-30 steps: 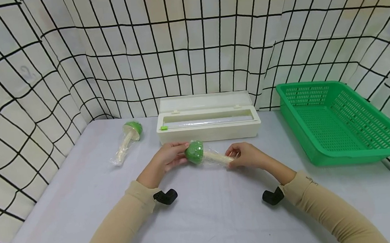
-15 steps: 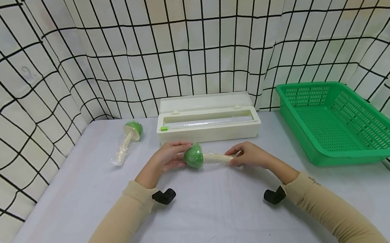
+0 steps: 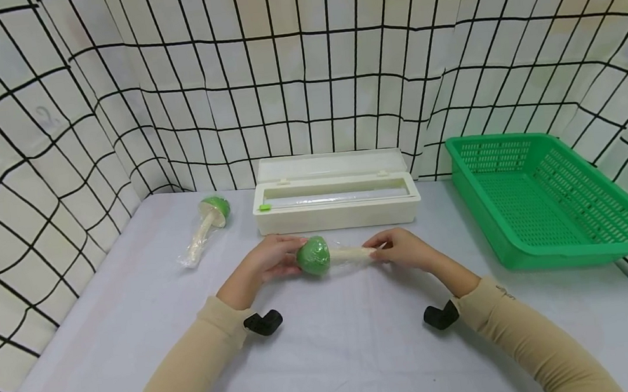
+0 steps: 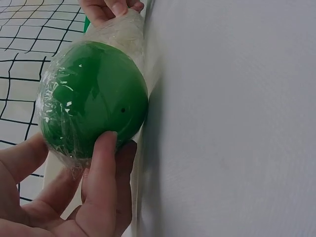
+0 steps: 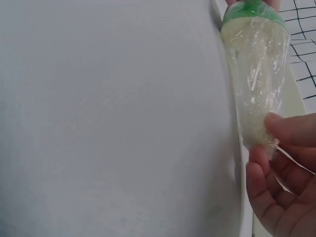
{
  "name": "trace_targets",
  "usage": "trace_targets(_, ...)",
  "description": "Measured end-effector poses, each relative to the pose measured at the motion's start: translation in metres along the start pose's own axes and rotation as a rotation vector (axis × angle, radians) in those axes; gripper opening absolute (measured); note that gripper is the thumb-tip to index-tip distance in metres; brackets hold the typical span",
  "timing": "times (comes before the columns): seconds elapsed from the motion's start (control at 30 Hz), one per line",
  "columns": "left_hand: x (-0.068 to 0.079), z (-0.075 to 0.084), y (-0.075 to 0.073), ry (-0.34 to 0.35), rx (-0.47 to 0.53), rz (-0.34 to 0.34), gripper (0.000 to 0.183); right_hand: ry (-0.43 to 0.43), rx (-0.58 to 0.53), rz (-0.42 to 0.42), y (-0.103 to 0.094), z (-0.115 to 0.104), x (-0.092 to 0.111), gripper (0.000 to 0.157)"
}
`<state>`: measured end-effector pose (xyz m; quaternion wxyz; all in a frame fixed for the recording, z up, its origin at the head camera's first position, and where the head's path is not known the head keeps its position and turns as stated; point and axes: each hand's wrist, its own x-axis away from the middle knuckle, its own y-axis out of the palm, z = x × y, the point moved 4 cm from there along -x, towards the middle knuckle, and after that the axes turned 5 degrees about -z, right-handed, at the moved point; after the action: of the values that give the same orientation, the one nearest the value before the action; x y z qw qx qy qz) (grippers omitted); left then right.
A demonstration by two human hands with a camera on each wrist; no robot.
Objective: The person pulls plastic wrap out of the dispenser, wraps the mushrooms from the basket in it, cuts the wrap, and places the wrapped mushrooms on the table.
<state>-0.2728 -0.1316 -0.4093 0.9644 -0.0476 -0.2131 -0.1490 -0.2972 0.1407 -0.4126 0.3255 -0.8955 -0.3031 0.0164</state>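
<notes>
A toy mushroom with a green cap (image 3: 313,257) and a pale stem (image 3: 350,254) lies sideways between my hands, wrapped in clear cling film. My left hand (image 3: 272,258) holds the rounded cap with its fingertips; in the left wrist view the fingers spread round the lower side of the green cap (image 4: 96,94). At the other end my right hand (image 3: 402,249) pinches the tip of the stem. Its thumb presses the crinkled film (image 5: 256,94) in the right wrist view. Behind the mushroom stands a white cling film dispenser (image 3: 339,219), lid up, with a roll inside.
Another film-wrapped toy mushroom (image 3: 213,213), also green-capped, lies on the white tablecloth (image 3: 331,360) to the left. A green plastic basket (image 3: 579,254) stands at the right. Black-lined white cloth walls (image 3: 316,106) enclose the back and sides.
The mushroom has turned slightly about its length and levelled out between my hands. Its stem lies straighter toward the right hand. Both hands have shifted only a little.
</notes>
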Motion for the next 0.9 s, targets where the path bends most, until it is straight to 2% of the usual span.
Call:
trace_targets(0.13, 0.0022, -0.0022, 0.0009, 0.007, 0.004, 0.004, 0.042, -0.028, 0.033, 0.003, 0.0022, -0.0028, -0.0003, 0.025)
trace_targets(0.27, 0.0026, -0.0055, -0.0006, 0.020, 0.016, 0.001, 0.042, -0.045, 0.008, -0.005, 0.0040, -0.0043, -0.0019, 0.023)
trace_targets(0.47, 0.0013, -0.0032, -0.0036, 0.021, 0.024, -0.019, 0.042, -0.011, -0.017, -0.012, 0.0006, -0.0020, -0.0048, 0.022)
trace_targets(0.7, 0.0035, -0.0029, -0.0061, 0.004, -0.031, 0.013, 0.043, 0.031, 0.016, 0.059, -0.0020, -0.0012, -0.0041, 0.023)
trace_targets(0.9, 0.0026, -0.0020, -0.0054, 0.070, -0.065, 0.008, 0.041, 0.028, 0.030, 0.112, -0.0056, -0.0034, -0.0019, 0.013)
